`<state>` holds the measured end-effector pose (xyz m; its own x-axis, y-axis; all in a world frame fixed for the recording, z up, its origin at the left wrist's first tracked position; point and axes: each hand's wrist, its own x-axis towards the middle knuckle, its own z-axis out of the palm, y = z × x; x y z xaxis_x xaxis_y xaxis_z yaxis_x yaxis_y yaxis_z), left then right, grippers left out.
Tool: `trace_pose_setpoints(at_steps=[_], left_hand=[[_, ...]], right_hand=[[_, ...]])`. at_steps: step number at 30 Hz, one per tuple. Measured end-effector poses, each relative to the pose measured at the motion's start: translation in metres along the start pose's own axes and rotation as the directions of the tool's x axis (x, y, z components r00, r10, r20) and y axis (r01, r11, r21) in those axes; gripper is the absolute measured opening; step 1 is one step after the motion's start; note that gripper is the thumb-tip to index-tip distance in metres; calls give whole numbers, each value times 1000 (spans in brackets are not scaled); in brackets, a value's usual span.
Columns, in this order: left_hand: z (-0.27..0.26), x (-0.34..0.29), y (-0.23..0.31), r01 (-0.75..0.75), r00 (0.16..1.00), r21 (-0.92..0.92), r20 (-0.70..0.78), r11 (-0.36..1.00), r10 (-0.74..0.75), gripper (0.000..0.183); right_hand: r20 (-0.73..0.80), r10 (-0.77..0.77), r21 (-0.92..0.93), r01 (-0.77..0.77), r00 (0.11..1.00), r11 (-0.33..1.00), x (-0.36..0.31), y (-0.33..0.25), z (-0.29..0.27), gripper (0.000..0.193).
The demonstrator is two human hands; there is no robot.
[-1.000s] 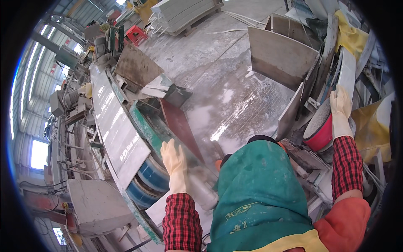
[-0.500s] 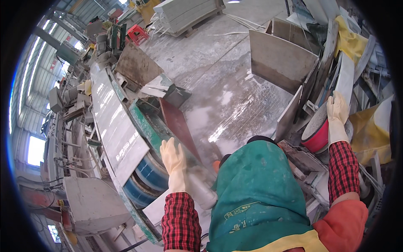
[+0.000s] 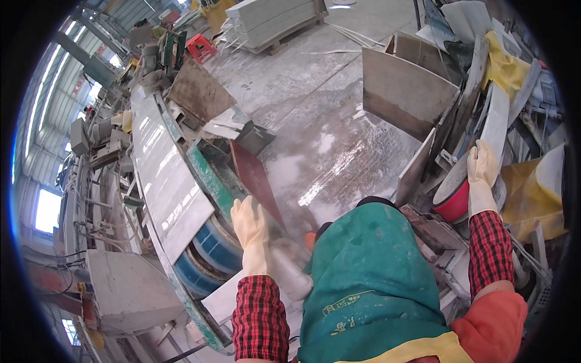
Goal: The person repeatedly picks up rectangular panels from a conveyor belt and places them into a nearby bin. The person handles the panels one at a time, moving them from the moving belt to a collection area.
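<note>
Both my hands wear pale cream rubber gloves. My left hand (image 3: pixel 250 235) is raised with its fingers apart and holds nothing, beside the green-edged conveyor and its blue drum (image 3: pixel 219 245). A glossy pale stone slab (image 3: pixel 169 193) lies on that conveyor, left of the hand. At the right, my right hand (image 3: pixel 483 171) has its fingers bent together at the near end of a long pale stone strip (image 3: pixel 497 115). The underside of its grip is hidden. Next to that hand is a round drum with a red side (image 3: pixel 452 204) and a dusty grey top.
A green apron (image 3: pixel 372 266) covers my front. Brown boards (image 3: pixel 408 91) stand ahead on the right; a reddish board (image 3: pixel 254 175) leans by the conveyor. Yellow sheeting (image 3: pixel 535 196) hangs at right. Stacked slabs (image 3: pixel 272 21) and a red stool (image 3: pixel 200 47) stand farther off on the wet floor (image 3: pixel 339 145).
My right hand has come slightly nearer and left, and the pale strip has shifted a little with it. My left hand stays almost where it was.
</note>
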<state>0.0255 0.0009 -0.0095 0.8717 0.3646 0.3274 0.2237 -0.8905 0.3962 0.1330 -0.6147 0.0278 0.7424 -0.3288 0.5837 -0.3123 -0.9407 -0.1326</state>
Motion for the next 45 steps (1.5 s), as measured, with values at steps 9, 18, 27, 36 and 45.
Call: trace_pose_setpoints(at_steps=[9, 18, 27, 36, 45], left_hand=[[-2, 0, -1, -4, 1000, 9, -14, 1000, 4, 38], [-4, -1, 0, 0, 1000, -46, -30, 999, -1, 35], [3, -1, -7, -37, 997, -16, -74, 999, 35, 31], [3, 0, -5, -28, 996, -56, -84, 998, 24, 30], [3, -2, -8, -47, 992, -62, -121, 997, 39, 30]], right_hand=[[61, -2, -24, 3, 998, 1000, -7, -9, -7, 27], [52, -40, -16, 41, 998, 999, -12, 0, 1, 30], [32, -54, -45, 56, 998, 997, -21, -5, -1, 35], [-50, 15, -185, -24, 999, 982, -30, -6, 3, 48], [177, 329, -336, -257, 928, 906, -30, -42, -24, 59]])
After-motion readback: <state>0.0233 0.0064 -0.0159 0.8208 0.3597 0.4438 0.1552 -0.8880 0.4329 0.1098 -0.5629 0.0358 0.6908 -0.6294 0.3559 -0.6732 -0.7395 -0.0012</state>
